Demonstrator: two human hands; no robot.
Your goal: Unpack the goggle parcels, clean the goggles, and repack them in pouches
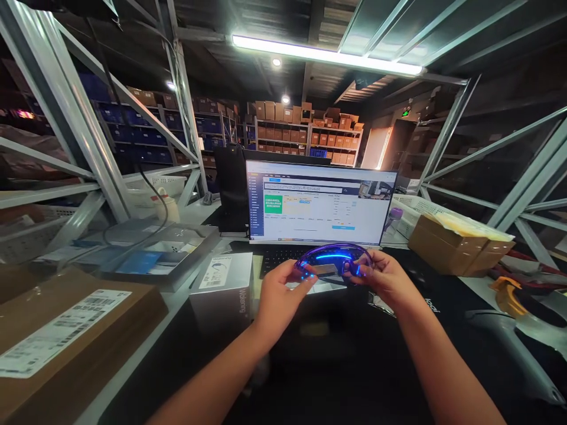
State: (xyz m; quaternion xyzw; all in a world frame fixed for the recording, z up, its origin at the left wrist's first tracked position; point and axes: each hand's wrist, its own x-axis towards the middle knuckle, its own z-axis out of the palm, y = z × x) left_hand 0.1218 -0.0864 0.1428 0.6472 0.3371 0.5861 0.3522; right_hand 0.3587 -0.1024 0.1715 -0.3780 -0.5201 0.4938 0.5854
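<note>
In front of the monitor I hold a dark purple, curved headset-like band [334, 247] with a bright blue strip and small blue lights; its exact kind does not show. My left hand [281, 289] is closed on its left end, thumb and fingers pinching it. Its right end is gripped by my right hand [383, 274], with fingers curled round it. Close to my left hand stands a silver box [224, 283] with a white label that pictures a curved device. Behind the band lies a black keyboard [280, 256], partly hidden by my hands and the band.
A lit monitor [323, 206] stands behind the keyboard. To the left are a labelled cardboard box [66, 330] and a grey open tray [190, 260]. A barcode scanner [514, 348] and cardboard boxes [456, 242] are on the right. A black mat [328, 366] covers the desk.
</note>
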